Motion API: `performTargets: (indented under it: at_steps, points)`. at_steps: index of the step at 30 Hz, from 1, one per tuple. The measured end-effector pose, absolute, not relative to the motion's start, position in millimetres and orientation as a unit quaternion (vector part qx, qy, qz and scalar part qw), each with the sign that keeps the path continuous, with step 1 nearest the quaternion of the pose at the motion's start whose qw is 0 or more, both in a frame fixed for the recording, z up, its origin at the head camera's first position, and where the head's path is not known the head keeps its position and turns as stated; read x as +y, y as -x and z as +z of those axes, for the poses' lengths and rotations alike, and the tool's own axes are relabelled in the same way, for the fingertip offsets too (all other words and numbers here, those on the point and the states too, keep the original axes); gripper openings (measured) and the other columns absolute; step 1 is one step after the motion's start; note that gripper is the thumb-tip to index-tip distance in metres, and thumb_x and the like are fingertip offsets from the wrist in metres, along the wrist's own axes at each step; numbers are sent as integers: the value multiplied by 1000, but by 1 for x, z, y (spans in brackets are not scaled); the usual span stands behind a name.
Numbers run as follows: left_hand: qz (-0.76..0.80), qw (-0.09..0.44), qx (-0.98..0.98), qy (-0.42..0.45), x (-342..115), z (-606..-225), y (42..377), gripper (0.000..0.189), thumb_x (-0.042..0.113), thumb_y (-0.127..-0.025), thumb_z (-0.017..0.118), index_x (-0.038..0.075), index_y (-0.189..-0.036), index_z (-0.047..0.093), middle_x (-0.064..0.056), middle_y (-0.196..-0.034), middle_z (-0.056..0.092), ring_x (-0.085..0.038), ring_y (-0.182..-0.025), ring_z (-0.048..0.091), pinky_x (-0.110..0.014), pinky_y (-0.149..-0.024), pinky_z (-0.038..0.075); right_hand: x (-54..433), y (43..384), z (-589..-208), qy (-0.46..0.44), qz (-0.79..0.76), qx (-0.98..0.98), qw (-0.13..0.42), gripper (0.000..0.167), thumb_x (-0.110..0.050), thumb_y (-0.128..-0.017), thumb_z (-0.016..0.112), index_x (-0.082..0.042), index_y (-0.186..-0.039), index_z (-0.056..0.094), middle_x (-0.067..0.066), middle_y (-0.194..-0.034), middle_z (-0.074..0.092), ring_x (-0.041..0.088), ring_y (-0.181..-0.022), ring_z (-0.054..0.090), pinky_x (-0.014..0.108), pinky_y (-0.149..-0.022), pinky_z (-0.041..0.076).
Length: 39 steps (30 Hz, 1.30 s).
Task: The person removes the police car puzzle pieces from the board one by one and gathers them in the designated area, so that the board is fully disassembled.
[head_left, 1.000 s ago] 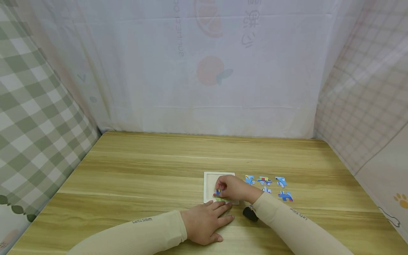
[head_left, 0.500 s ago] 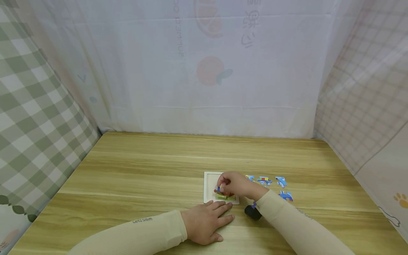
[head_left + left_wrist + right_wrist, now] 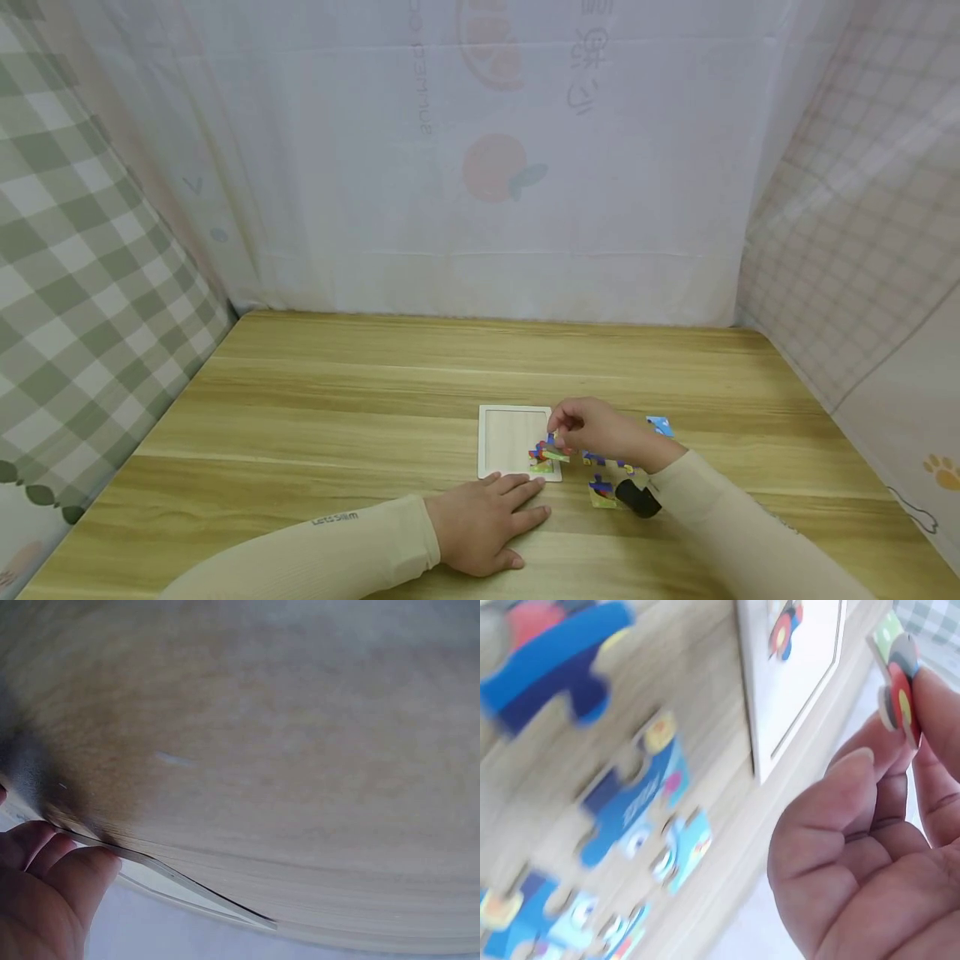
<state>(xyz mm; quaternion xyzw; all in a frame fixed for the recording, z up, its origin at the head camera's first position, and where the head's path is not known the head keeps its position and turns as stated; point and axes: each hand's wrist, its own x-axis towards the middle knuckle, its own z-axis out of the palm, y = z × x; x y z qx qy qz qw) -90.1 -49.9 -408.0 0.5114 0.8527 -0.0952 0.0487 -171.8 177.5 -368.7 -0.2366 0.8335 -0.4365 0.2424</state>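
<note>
A square puzzle frame with a pale rim [image 3: 482, 442] lies on the table in the head view. One colourful puzzle piece [image 3: 542, 467] sits in its near right corner. Just over the frame's right edge, my right hand [image 3: 603, 433] pinches another puzzle piece [image 3: 902, 686] between thumb and fingertips; it shows red, grey and green. My left hand [image 3: 491, 521] lies flat on the table, its fingertips at the near edge of the frame. In the left wrist view the fingers [image 3: 86, 874] touch that edge.
Loose puzzle pieces lie right of the frame, among them a blue piece [image 3: 660, 426] and a blue-and-green piece [image 3: 602, 492]. The right hand and forearm cover part of them. A black object [image 3: 638, 498] is at the right wrist. A white curtain [image 3: 375, 208] stands behind the table.
My right hand has moved right, from over the frame's middle to its right edge, with the pinched puzzle piece. The near loose pieces have come into sight. The left hand has stayed still.
</note>
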Motion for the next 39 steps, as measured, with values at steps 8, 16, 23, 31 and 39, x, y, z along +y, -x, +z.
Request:
performTargets:
  at_steps: [8, 16, 23, 31, 39]
  points:
    - [-92, 56, 854, -509, -49, -408, 90, 62, 56, -98, 39, 26, -151, 33, -4, -157, 28, -17, -142, 29, -34, -108, 36, 205, 168, -370, 231, -420, 845, 239, 7, -3, -93, 60, 2, -98, 60, 3, -78, 57, 17, -71, 55, 31, -64, 48]
    - [-90, 62, 855, -508, -49, -407, 90, 62, 56, -98, 39, 26, -152, 32, -3, -157, 27, -17, -142, 28, -34, -108, 36, 232, 166, -373, 226, -405, 848, 255, 6, 3, -91, 58, 2, -95, 61, 2, -76, 56, 15, -67, 53, 26, -60, 45]
    - [-90, 61, 854, -509, -49, -408, 90, 62, 55, -98, 38, 26, -152, 31, -3, -157, 27, -16, -142, 27, -34, -109, 35, 247, 163, -378, 218, -397, 848, 275, 10, 8, -86, 57, 0, -89, 62, 1, -71, 55, 12, -64, 51, 23, -59, 43]
    - [-91, 57, 854, -509, -49, -407, 89, 62, 55, -98, 39, 26, -152, 32, -3, -157, 28, -16, -142, 28, -33, -108, 35, 259, 156, -381, 221, -389, 849, 283, 6, 5, -86, 62, -1, -88, 62, 1, -71, 56, 8, -61, 48, 20, -55, 38]
    - [-83, 62, 855, -509, -49, -408, 90, 61, 55, -98, 39, 26, -151, 33, -2, -157, 28, -16, -142, 29, -34, -109, 35, 266, 153, -387, 234, -396, 841, 285, 6, 4, -83, 64, 0, -87, 61, -1, -70, 55, 5, -60, 48, 18, -55, 37]
